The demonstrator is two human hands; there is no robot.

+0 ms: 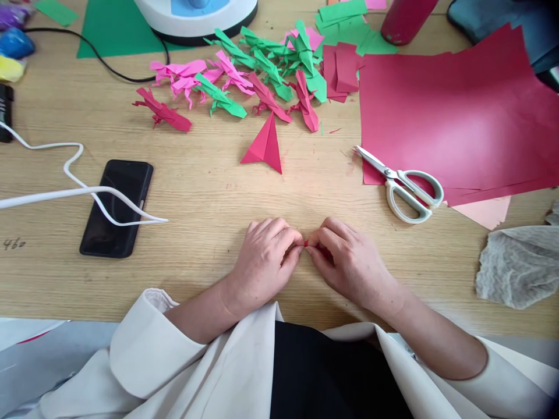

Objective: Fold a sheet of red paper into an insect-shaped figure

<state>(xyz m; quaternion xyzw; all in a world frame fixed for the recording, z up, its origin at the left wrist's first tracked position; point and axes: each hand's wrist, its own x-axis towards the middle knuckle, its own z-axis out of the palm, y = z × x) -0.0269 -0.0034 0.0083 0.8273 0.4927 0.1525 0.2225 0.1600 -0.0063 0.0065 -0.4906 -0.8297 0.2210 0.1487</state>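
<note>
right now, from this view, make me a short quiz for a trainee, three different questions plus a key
1. True or false: the phone lies nearer the right hand than the left hand.

2. Pick one. What colour shows on the small piece pinched between both hands?
a) green
b) red
c) yellow

3. Name it: which tool lies partly on the red sheets?

Key:
1. False; it lies on the left hand's side.
2. b; most of it is hidden by the fingers, but red shows between them.
3. The scissors.
</note>
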